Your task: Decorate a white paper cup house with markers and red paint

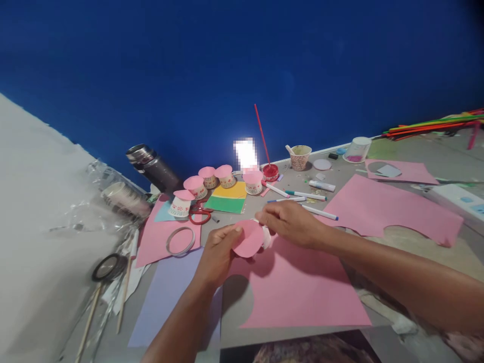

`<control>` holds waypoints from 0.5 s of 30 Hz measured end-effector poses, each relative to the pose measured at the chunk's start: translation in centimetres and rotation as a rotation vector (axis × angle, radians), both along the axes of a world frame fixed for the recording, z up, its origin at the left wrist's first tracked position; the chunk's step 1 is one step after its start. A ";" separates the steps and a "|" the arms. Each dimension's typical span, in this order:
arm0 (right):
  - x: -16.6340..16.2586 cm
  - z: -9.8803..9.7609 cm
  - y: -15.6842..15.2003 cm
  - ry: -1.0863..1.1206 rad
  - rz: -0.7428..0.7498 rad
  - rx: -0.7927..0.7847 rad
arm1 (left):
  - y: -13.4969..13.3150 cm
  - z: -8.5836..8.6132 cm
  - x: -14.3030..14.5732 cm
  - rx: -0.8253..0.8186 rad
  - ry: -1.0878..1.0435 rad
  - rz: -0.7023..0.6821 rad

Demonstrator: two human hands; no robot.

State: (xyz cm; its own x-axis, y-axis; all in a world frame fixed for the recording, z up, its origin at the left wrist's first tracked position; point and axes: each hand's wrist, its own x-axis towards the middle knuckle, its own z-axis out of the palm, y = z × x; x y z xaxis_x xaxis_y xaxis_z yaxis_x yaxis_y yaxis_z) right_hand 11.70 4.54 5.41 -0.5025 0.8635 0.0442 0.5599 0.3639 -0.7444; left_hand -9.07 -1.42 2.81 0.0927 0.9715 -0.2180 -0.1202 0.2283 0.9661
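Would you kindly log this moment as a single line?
Left hand: holds pink paper disc | Right hand: beside disc's edge, contact unclear | Below hands: pink sheet | Beyond hands: pink-topped cups, markers

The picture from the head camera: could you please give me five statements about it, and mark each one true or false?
1. The left hand holds a pink disc. True.
2. The right hand rests on the purple sheet. False: it is beside the pink disc.
3. Only two pink-topped cups stand on the table. False: there are five.
4. A red stick rises from a red pot. True.
5. The scissors have blue handles. False: the handles are red.
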 end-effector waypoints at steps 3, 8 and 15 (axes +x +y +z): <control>3.4 0.8 3.3 -0.159 -0.238 0.161 | 0.5 0.5 -0.1 -0.025 -0.088 0.055; 10.2 -0.7 8.0 -0.623 -0.536 0.149 | 1.1 1.2 -0.5 -0.075 -0.159 0.107; 13.8 -4.8 9.7 -0.694 -0.552 0.017 | 1.6 2.5 -0.7 -0.112 -0.233 0.124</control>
State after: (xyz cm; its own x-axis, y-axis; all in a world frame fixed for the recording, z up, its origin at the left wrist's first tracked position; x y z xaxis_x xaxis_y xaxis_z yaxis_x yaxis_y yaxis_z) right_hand 25.52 14.23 0.62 0.0670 0.9927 -0.1003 0.9821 -0.0833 -0.1691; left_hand -9.76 0.21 5.30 0.0346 0.9498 -0.3110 -0.3701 0.3012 0.8788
